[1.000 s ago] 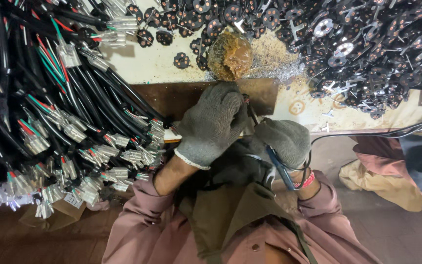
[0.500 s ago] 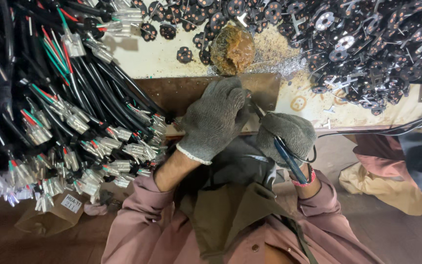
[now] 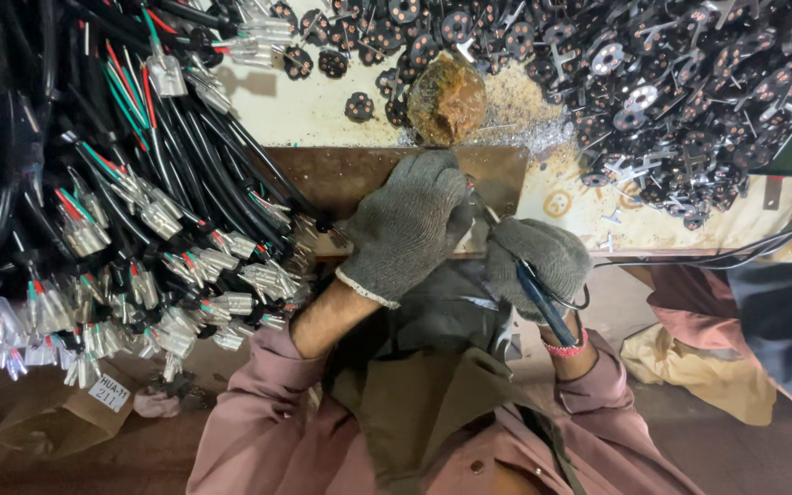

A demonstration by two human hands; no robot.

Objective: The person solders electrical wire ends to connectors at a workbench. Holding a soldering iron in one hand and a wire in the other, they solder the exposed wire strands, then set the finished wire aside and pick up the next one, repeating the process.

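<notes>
Landmark: the brown board [image 3: 323, 179] at the edge of the bench; all places below are given from it.
Cable bundle: a big heap of black cables [image 3: 93, 183] with red and green wires and clear plastic connectors lies left of the board and hangs over its left end. Compared with one second ago it sits a little more to the left and lower in the view; this looks like a small move of the head, not of the cables.
Paper tag: a small white tag [image 3: 108, 392] is below and left of the board, under the connectors.
Left hand: the left hand [image 3: 407, 223], in a grey knit glove, rests over the right part of the board, fingers curled down and closed on something small that the glove hides. It keeps the same place as before.
Rusty lump: a round brown lump [image 3: 446, 99] stands just behind the board, among metal shavings.
Right hand: the right hand [image 3: 538, 259], also gloved, is just right of the board's front edge, touching the left hand, and grips a tool with blue handles [image 3: 543, 307].
Change: almost none; both hands stay pressed together at the same spot, so the work on the hidden piece seems to continue.
Metal parts: a pile of black discs and metal pieces [image 3: 671, 82] lies behind and right of the board.
</notes>
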